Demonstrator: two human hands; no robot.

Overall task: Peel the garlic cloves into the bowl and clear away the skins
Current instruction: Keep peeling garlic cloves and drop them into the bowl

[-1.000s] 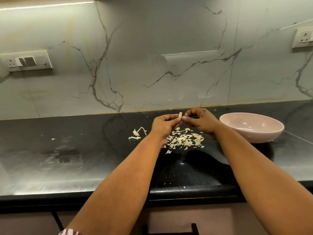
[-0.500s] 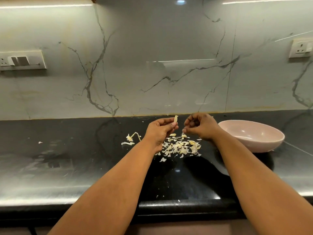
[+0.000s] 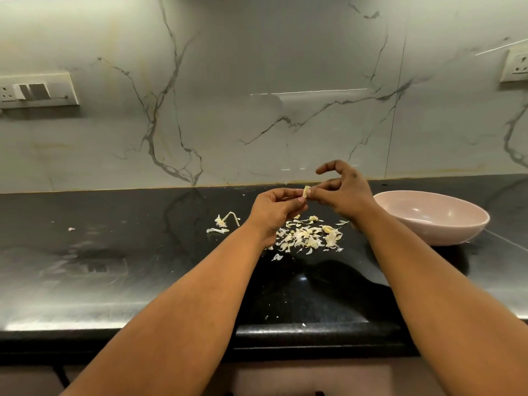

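Garlic clove point(image 3: 306, 192), small and pale, sits in the air between the two hands above the black table point(image 3: 114, 252), just in front of the marble wall. The left hand point(image 3: 274, 210) pinches its lower end between thumb and curled fingers. The right hand point(image 3: 341, 192) meets the clove from the other side, thumb and a finger closed on its upper edge, while the index finger arches up free of it. Whether the piece at the right fingertips is skin or the clove itself is too small to tell.

Directly below the hands a loose heap of garlic skins point(image 3: 308, 235) lies scattered on the table, pale flakes spread between the two wrists. A little to the left of that heap, apart from it, lie a dry garlic stem with root tuft point(image 3: 225, 220) and a few more scraps. One tiny flake rests far to the left on the table.

To the right of the right hand stands the pink bowl point(image 3: 434, 221), upright on the table, near the skins but not touching them; the visible part of its inside shows only gloss.

A switch plate point(image 3: 37, 91) is set in the wall at the left, a socket point(image 3: 515, 65) at the right.
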